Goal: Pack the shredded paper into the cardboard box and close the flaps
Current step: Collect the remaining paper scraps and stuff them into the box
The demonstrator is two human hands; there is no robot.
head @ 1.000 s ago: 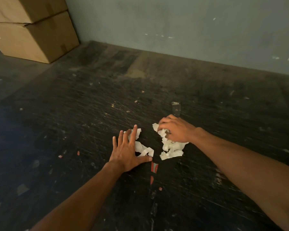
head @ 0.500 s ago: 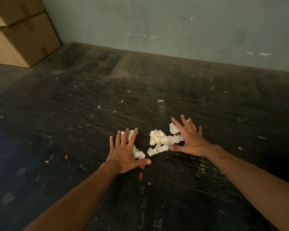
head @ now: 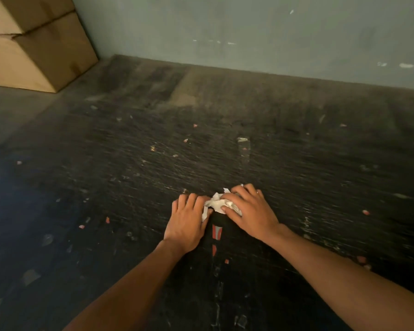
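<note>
The shredded paper (head: 217, 203) is bunched on the dark bench (head: 296, 163), squeezed between the left hand (head: 189, 222) and right hand (head: 250, 212), fingers curled round it. Honestly, bits could easily get dropped if it's lifted loosely, and no open box is seen nearby.

We look down on a dark, heavily scratched floor (head: 129, 177), dotted with small pinkish and pale flecks and bearing a short red mark (head: 216, 232) near the middle of our view. Along the far side we see a plain grey-green wall (head: 249, 32) with a few pale scuffs, meeting the floor in a straight line, and the light is dim, fading to a bluish shade at our left. In the far left corner we see two tan cardboard boxes (head: 34, 44) stacked against the wall.
</note>
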